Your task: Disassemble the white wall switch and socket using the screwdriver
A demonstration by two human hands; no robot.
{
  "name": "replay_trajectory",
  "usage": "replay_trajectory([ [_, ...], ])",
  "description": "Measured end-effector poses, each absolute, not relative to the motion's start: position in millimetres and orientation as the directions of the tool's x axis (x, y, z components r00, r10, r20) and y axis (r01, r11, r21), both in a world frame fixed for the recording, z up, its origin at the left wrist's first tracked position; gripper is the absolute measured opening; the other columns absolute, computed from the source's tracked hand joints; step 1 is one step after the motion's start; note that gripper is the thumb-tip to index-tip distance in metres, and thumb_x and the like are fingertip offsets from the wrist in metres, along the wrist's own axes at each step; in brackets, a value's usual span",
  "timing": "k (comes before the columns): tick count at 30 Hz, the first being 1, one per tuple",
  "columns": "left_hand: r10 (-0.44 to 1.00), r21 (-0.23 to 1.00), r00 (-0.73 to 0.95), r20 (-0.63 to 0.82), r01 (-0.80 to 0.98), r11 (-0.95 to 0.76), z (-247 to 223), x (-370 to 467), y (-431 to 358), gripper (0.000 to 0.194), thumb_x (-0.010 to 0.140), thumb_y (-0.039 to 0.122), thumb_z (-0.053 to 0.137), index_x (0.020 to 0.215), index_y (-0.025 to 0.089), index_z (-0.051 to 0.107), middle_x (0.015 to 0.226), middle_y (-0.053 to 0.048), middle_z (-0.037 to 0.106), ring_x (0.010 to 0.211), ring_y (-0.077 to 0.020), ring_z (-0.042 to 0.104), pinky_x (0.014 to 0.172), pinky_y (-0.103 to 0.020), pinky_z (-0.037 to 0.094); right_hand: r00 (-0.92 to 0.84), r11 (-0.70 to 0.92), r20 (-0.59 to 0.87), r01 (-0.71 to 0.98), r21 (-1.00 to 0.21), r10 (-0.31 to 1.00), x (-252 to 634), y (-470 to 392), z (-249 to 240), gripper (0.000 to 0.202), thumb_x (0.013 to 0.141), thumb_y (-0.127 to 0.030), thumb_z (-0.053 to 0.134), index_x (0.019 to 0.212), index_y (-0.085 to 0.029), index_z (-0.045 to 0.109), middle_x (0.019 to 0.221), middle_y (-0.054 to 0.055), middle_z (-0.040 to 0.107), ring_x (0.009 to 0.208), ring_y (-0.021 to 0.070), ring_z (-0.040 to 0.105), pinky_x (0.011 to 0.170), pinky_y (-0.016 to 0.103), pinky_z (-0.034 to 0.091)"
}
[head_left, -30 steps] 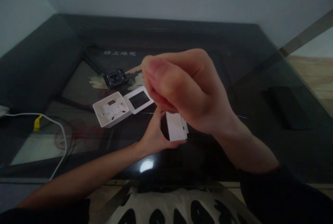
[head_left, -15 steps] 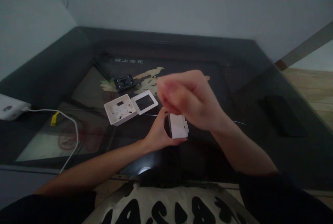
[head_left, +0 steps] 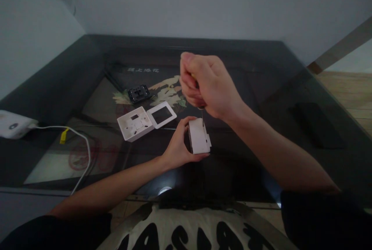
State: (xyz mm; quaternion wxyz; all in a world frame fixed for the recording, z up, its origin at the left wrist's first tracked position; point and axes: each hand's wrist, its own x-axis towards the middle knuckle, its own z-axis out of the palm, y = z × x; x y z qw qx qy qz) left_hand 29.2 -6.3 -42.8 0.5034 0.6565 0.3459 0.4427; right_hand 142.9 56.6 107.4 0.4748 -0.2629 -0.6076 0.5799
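A small white box-shaped part (head_left: 198, 137) is gripped between the thumb and fingers of my left hand (head_left: 179, 146), near the front of the dark table. Above it, my right hand (head_left: 203, 81) is wrapped in a fist round a screwdriver; its thin shaft (head_left: 203, 115) points down and its tip meets the part's upper right edge. Most of the handle is hidden by my fingers. To the left lie an open white box (head_left: 135, 124) and a white frame (head_left: 162, 114) beside it. Behind them sits a black plate-like part (head_left: 138, 93).
A white power strip (head_left: 16, 124) with a white cable and yellow tag (head_left: 64, 135) is at the left. A dark flat rectangular object (head_left: 318, 125) lies at the right on the glossy table (head_left: 247, 54). A wall rises behind.
My right fist has moved up and away from me, and the screwdriver shaft now shows below it against the white part. My left hand keeps its hold.
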Motion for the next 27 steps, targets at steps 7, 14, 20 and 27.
replay_trajectory([
  [7,0.893,0.975,0.395,0.216,-0.032,-0.221,-39.9,28.4,-8.3,0.090,0.056,0.024,0.089,0.127,0.029,0.034,0.126,-0.007,0.050,0.114,-0.0282,0.056,0.100,-0.045,0.046,-0.285,0.211,0.379,-0.481,-0.851,0.880,182.0,52.4,98.4,0.045,0.091,-0.032,0.048,0.049,-0.022,0.034,0.039,-0.009,0.022,0.032,0.0060,0.012,0.031,0.022,0.013],
  [14,0.876,0.951,0.398,0.274,0.025,-0.308,-47.3,27.2,-5.1,0.092,0.058,0.032,0.089,0.132,0.028,0.034,0.126,-0.008,0.051,0.115,-0.0303,0.055,0.102,-0.050,0.044,-0.493,0.386,0.510,-0.337,-0.859,0.705,163.7,31.4,100.9,0.045,0.094,-0.040,0.053,0.055,-0.021,0.042,0.049,-0.007,0.037,0.041,0.0057,0.030,0.040,0.024,0.025],
  [20,0.873,0.945,0.394,0.288,0.029,-0.325,-48.4,25.9,-4.4,0.090,0.058,0.034,0.089,0.131,0.028,0.037,0.129,-0.009,0.049,0.117,-0.0315,0.054,0.103,-0.050,0.044,-0.453,0.340,0.470,-0.341,-0.876,0.757,150.6,42.6,101.5,0.047,0.093,-0.045,0.054,0.055,-0.022,0.038,0.047,-0.009,0.031,0.039,0.0060,0.025,0.038,0.025,0.021],
  [27,0.881,0.947,0.380,0.283,0.037,-0.320,-50.3,27.3,-5.0,0.090,0.059,0.037,0.089,0.132,0.028,0.037,0.132,-0.009,0.050,0.116,-0.0302,0.057,0.099,-0.047,0.048,-0.342,0.452,0.470,-0.134,-0.882,0.814,145.5,32.6,100.9,0.049,0.095,-0.052,0.047,0.057,-0.023,0.036,0.050,-0.007,0.033,0.042,0.0087,0.024,0.041,0.029,0.020],
])
